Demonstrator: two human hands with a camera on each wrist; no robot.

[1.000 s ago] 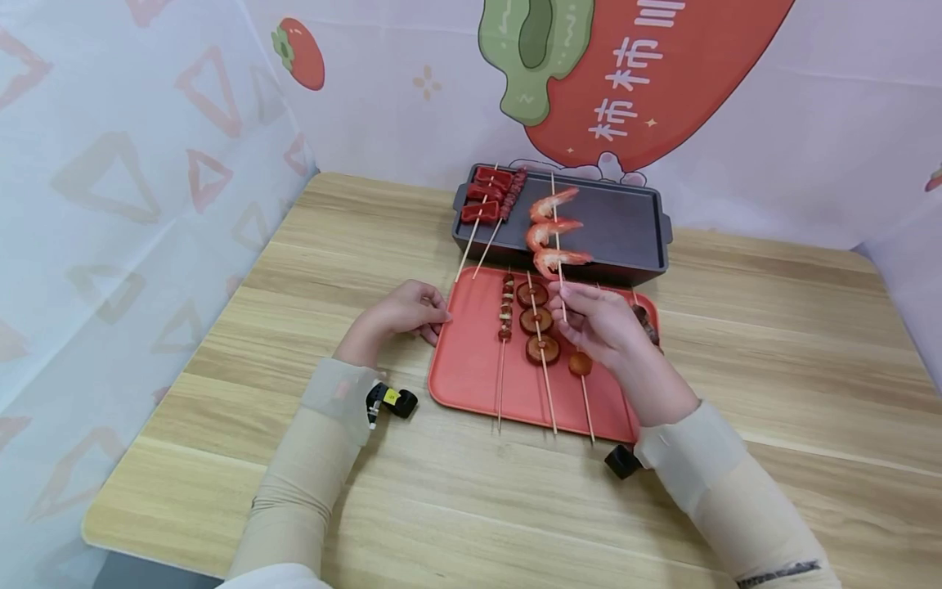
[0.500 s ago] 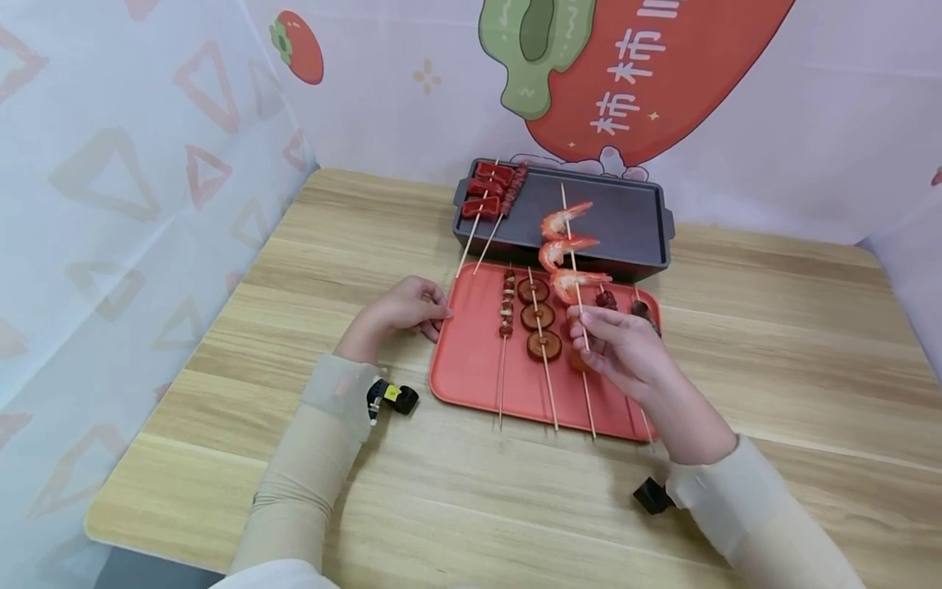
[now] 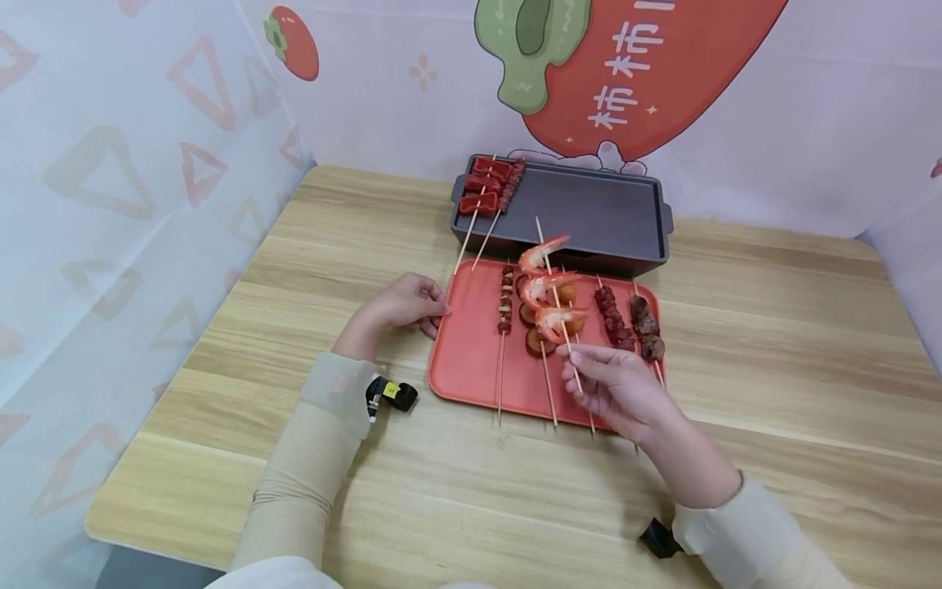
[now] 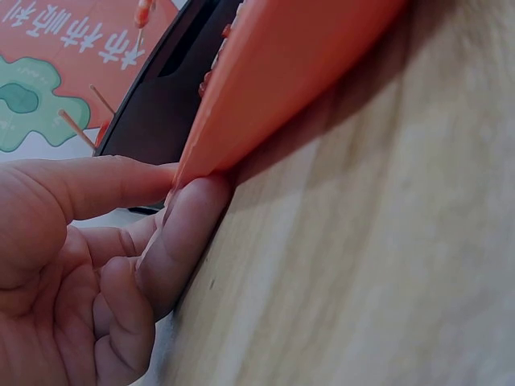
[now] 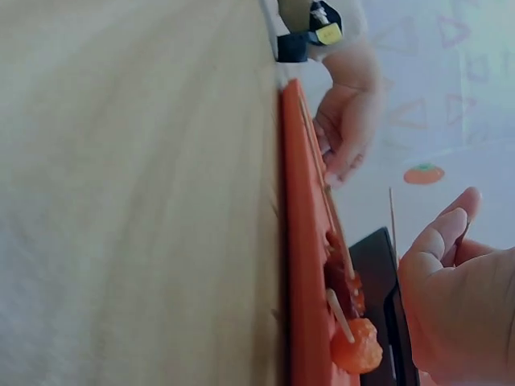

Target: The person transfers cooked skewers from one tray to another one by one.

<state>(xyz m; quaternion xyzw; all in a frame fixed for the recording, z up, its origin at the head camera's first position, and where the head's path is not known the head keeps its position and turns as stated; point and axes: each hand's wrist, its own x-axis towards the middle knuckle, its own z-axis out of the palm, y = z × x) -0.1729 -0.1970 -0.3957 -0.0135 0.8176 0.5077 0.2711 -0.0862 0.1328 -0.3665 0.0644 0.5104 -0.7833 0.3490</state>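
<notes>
A shrimp skewer [image 3: 550, 288] with three orange shrimp hangs above the red tray [image 3: 468, 360]. My right hand [image 3: 621, 384] pinches the lower end of its stick between thumb and fingers. At the tray's left edge, my left hand [image 3: 408, 304] grips the rim; in the left wrist view the thumb lies on top and a finger underneath the tray [image 4: 265, 88]. On the tray lie a thin mixed skewer [image 3: 505, 303], a mushroom skewer [image 3: 540, 342] partly hidden by the shrimp, an orange-ball skewer [image 3: 565, 293], a dark red meat skewer [image 3: 612, 317] and a brown meat skewer [image 3: 645, 325].
Behind the tray stands a black grill pan [image 3: 596, 204]. Two skewers lie on its left side: one with red pieces [image 3: 482, 184], one with small dark red meat [image 3: 511, 186]. Their sticks reach over the tray's far edge. The wooden table [image 3: 294, 245] meets printed cloth walls.
My right hand has brought the shrimp skewer from over the grill pan down and toward me, above the tray. My left hand stays on the tray's edge.
</notes>
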